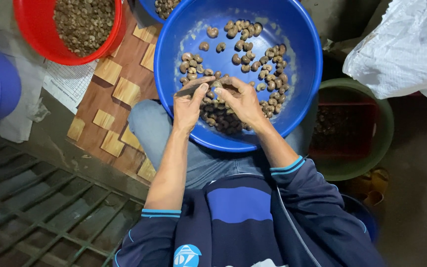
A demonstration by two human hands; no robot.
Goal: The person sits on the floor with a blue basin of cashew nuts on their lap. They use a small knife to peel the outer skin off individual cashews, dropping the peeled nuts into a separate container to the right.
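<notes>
A large blue basin (302, 74) rests on my lap and holds many brown cashew nuts (253, 54). Over its near side my left hand (189, 106) grips a small dark knife-like tool (186, 90), its tip pointing toward my other hand. My right hand (243, 101) pinches a single cashew nut (219, 83) at the fingertips, right against the tool. Both hands meet over a heap of nuts at the basin's near side.
A red basin (35, 34) of small nuts stands at the top left, with a purple tub (3, 84) at the far left. A green basin (371, 123) sits to the right, a white sack (411, 44) above it. A metal grate (40, 212) lies at the lower left.
</notes>
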